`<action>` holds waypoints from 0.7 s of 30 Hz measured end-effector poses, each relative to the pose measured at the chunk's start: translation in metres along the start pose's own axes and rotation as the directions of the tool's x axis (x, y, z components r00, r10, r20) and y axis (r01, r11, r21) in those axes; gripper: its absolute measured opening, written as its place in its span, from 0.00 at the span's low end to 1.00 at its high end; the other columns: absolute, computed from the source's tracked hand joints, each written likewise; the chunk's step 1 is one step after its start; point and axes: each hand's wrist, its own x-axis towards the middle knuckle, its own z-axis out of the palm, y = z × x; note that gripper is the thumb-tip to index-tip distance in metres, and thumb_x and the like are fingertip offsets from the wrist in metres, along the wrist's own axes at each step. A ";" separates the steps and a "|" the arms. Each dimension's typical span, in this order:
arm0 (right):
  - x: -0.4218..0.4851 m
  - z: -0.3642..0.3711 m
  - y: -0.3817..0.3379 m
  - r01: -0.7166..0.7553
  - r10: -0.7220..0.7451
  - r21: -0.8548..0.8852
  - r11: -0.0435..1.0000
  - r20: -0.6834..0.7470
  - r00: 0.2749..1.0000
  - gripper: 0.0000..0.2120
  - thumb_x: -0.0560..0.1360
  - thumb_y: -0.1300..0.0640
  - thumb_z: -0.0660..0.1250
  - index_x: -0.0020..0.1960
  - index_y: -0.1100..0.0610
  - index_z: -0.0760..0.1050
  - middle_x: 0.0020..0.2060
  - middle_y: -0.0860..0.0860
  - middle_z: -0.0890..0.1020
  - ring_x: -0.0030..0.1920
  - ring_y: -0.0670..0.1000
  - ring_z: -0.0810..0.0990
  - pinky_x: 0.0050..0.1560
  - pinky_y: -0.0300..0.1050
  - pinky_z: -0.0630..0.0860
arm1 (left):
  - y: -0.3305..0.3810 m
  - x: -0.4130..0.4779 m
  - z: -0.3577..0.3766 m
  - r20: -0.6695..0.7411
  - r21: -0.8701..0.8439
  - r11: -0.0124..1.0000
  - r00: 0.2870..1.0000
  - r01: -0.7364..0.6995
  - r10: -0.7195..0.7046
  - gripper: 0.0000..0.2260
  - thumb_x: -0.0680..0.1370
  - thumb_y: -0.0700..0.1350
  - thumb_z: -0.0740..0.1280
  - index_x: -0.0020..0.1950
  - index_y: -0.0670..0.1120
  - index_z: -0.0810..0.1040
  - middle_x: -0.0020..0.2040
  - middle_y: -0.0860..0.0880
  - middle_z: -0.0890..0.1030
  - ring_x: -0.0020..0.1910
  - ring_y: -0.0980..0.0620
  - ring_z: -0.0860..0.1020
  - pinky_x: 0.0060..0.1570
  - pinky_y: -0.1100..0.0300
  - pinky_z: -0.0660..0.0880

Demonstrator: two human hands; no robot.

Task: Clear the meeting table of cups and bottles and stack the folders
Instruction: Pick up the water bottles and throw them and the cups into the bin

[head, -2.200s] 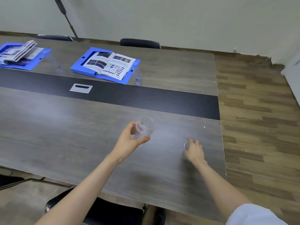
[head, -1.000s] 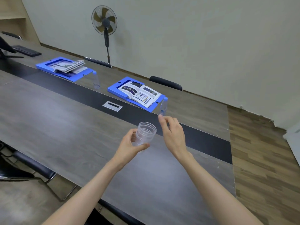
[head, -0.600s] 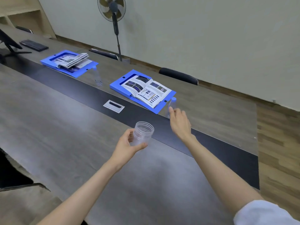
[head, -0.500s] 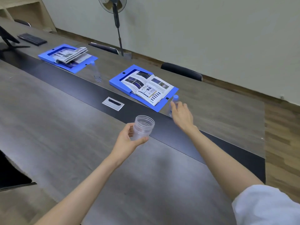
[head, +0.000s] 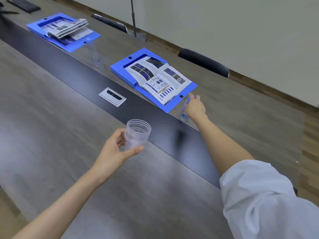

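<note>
My left hand (head: 114,156) holds a stack of clear plastic cups (head: 136,135) above the near half of the long wooden table (head: 51,118). My right hand (head: 195,107) reaches across the dark centre strip and wraps around a small clear water bottle (head: 184,114) standing just right of the nearer open blue folder (head: 170,104), which has an open booklet on it. A second clear bottle (head: 94,52) stands farther left, beside another open blue folder (head: 69,44) carrying folded newspapers.
A metal cable port (head: 112,96) sits in the black centre strip. Two dark chair backs (head: 203,62) (head: 110,23) line the far side, with a fan pole (head: 133,18) behind them. A keyboard (head: 22,4) lies at the far left end. Wood floor shows to the right.
My right hand left the near table edge, stretched across the table and closed around the bottle by the nearer folder. My left hand kept the cups. The view tilted down and closer.
</note>
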 end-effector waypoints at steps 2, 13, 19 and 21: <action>-0.003 0.006 -0.001 0.031 -0.031 -0.007 0.999 -0.088 0.996 0.14 0.81 0.61 0.59 0.66 0.60 0.69 0.63 0.60 0.71 0.55 0.64 0.79 0.44 0.49 0.69 | -0.002 -0.002 0.000 -0.006 0.009 1.000 1.000 0.012 -0.012 0.21 0.71 0.42 0.80 0.61 0.51 0.78 0.58 0.55 0.85 0.60 0.61 0.81 0.59 0.66 0.72; -0.172 0.014 -0.069 0.136 -0.010 0.676 0.724 -0.187 0.982 0.13 0.72 0.47 0.74 0.50 0.55 0.79 0.47 0.48 0.78 0.51 0.50 0.77 0.52 0.43 0.74 | 0.024 -0.038 -0.040 -0.040 0.053 0.995 0.995 -0.084 0.086 0.22 0.71 0.41 0.80 0.62 0.51 0.77 0.59 0.55 0.84 0.60 0.59 0.80 0.59 0.70 0.72; -0.299 -0.014 -0.161 0.206 -0.182 0.876 0.437 -0.139 0.974 0.09 0.75 0.51 0.73 0.54 0.52 0.79 0.49 0.43 0.84 0.52 0.41 0.82 0.54 0.36 0.76 | 0.025 -0.121 -0.131 -0.160 0.038 0.993 0.980 -0.110 0.115 0.22 0.72 0.41 0.80 0.63 0.51 0.77 0.60 0.54 0.84 0.61 0.59 0.80 0.62 0.68 0.73; -0.338 -0.018 -0.193 0.261 -0.260 0.884 0.387 -0.167 0.951 0.08 0.77 0.52 0.71 0.54 0.51 0.78 0.51 0.43 0.84 0.55 0.44 0.82 0.58 0.40 0.76 | 0.021 -0.155 -0.161 -0.199 0.014 0.993 0.973 -0.117 0.118 0.22 0.72 0.40 0.79 0.63 0.50 0.77 0.61 0.54 0.84 0.62 0.59 0.80 0.64 0.65 0.72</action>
